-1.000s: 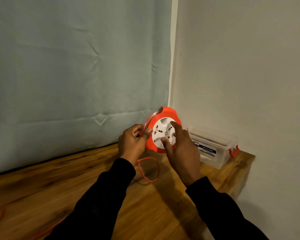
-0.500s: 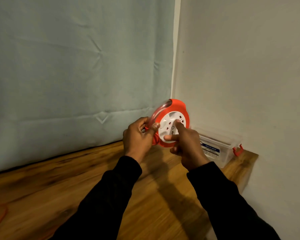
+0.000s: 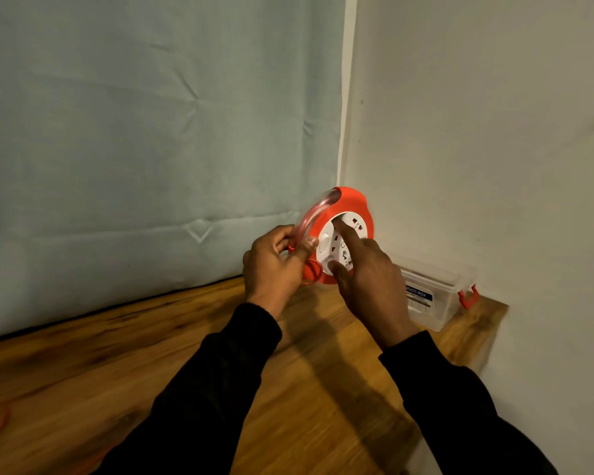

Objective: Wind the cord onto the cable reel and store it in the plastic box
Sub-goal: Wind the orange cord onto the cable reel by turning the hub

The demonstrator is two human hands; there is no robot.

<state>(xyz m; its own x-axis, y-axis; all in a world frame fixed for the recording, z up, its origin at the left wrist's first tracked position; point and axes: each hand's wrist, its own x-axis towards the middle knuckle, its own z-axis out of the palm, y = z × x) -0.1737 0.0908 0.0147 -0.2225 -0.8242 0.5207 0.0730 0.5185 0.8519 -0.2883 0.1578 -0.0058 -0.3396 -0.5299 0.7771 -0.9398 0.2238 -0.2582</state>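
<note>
Gripping cable reel [image 3: 352, 209], left hand [image 3: 275, 265]; right hand [image 3: 367, 279] fingering its face

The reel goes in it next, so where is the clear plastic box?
The clear plastic box sits in the table's far right corner against the wall, just behind the right hand.

The plastic box [image 3: 436, 303] carries a blue label [image 3: 419, 297] with white letters reading "MULTI-BOX" (the first letter sits at the hand's edge). Below that label on the box, smaller print is too blurred to read.
</note>
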